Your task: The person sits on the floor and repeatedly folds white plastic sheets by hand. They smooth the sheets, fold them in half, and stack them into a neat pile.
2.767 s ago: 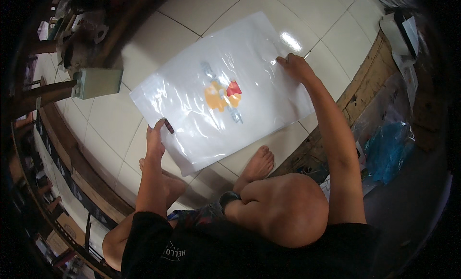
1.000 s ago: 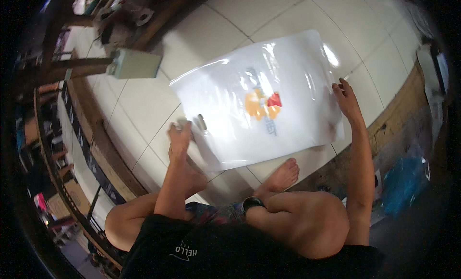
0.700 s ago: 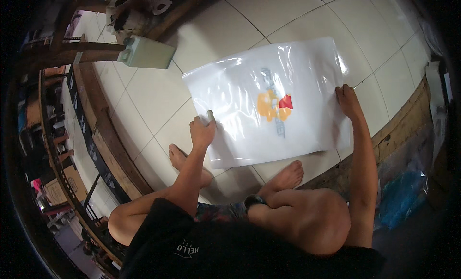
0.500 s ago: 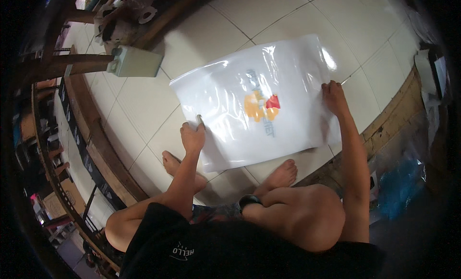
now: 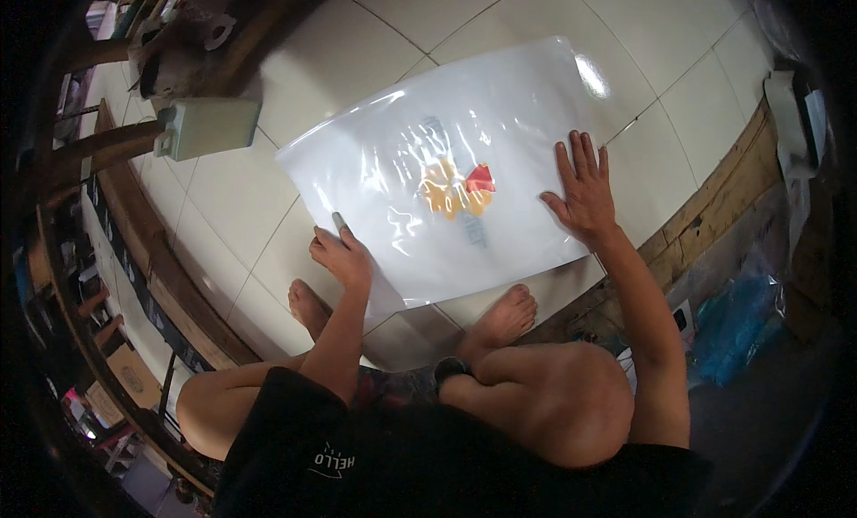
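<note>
A large glossy white plastic sheet (image 5: 366, 183) lies on the tiled floor before me, with a yellow and red print in its middle. Whether it is a single layer or a stack of bags, I cannot tell. At its left edge my left hand (image 5: 344, 257) is closed, and a short, narrow grey object (image 5: 338, 221) sticks out past the fingers; its kind is unclear. My right hand (image 5: 585, 192) lies flat and open on the sheet's right side, fingers spread.
A pale plastic jerrycan (image 5: 212, 127) stands at the upper left, by dark wooden beams. My bare feet (image 5: 504, 317) are just below the sheet. A wooden ledge (image 5: 714, 219) runs along the right, with crumpled blue plastic (image 5: 736, 331) beyond it. A cardboard box (image 5: 132, 375) sits at lower left.
My right hand has gone from gripping the sheet's right edge to lying spread on it. The sheet looks flatter. The whole scene has shifted slightly left in view.
</note>
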A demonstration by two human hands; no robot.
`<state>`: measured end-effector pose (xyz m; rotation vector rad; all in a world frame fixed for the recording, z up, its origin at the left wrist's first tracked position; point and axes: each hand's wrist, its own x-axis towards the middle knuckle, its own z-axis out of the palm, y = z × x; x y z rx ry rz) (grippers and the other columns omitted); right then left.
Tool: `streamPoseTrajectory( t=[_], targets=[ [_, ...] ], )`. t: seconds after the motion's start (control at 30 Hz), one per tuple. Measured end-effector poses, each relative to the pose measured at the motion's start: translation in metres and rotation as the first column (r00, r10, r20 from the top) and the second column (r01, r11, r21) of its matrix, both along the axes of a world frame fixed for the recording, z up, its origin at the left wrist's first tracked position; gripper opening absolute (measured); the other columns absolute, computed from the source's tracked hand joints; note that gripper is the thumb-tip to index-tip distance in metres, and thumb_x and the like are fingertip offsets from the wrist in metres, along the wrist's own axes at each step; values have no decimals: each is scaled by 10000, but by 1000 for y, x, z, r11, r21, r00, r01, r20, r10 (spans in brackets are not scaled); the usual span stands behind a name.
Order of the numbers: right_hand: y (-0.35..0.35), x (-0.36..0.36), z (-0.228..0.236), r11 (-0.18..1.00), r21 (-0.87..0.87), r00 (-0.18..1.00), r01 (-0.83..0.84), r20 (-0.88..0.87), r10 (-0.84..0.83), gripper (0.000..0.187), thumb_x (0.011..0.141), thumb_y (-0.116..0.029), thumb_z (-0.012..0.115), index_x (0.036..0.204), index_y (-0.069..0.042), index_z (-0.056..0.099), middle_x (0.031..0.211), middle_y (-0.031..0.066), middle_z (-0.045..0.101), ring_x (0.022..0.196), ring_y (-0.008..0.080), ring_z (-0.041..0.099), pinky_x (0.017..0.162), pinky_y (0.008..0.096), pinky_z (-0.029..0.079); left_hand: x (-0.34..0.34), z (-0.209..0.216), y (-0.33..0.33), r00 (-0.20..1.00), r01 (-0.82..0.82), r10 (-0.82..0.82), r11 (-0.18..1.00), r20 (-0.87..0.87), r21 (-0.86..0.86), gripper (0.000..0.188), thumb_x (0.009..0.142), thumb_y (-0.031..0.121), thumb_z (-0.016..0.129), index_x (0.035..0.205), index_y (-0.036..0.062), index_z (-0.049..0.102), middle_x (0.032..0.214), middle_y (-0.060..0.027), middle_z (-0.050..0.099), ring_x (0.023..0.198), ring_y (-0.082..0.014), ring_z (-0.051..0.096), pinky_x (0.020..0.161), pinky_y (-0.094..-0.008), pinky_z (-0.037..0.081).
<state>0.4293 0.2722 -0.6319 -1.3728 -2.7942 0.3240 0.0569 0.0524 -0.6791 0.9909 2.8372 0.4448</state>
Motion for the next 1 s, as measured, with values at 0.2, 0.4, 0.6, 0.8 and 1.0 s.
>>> streamPoseTrajectory(
  t=[0.2,0.4,0.6,0.8,1.0],
  targets=[
    [1,-2,-3,999,-51,1000,6,0,-6,847,863,-624,556,1500,-100,361,1575,206,265,1475,368,214,1173,601,140,-4,9,0,985,-121,126,991,116,-52,643,977,296,531,1408,-128,313,1291,-319,382,1208,-445,374,1060,-523,301],
    [3,2,-1,999,-38,1000,18,-12,-18,802,866,-630,538,1492,-149,395,1574,199,270,1473,362,222,1171,604,152,49,49,61,956,128,-178,968,234,214,638,975,246,546,1438,-104,282,1453,-279,294,1350,-421,320,1139,-473,266],
    [8,2,-12,999,-35,999,-11,39,13,812,851,-670,487,1498,-189,391,1597,172,248,1489,350,199,1166,622,133,228,56,171,369,854,-917,400,153,333,761,890,303,581,1458,-100,272,1517,-328,251,1434,-463,220,1187,-544,154],
    [0,3,-27,997,-55,977,59,-200,-69,718,873,-575,555,1478,-217,411,1591,146,273,1479,325,239,1154,656,130,193,16,133,482,870,-871,489,96,63,845,891,405,627,1485,-74,264,1560,-269,247,1466,-411,207,1190,-530,161],
    [-4,7,-14,997,-5,980,76,-181,-76,688,881,-523,583,1479,-230,406,1590,121,279,1465,288,268,1156,631,171,116,31,88,490,869,-871,487,14,-88,852,924,406,583,1521,-53,185,1583,-253,203,1480,-403,171,1192,-541,132]
  ],
)
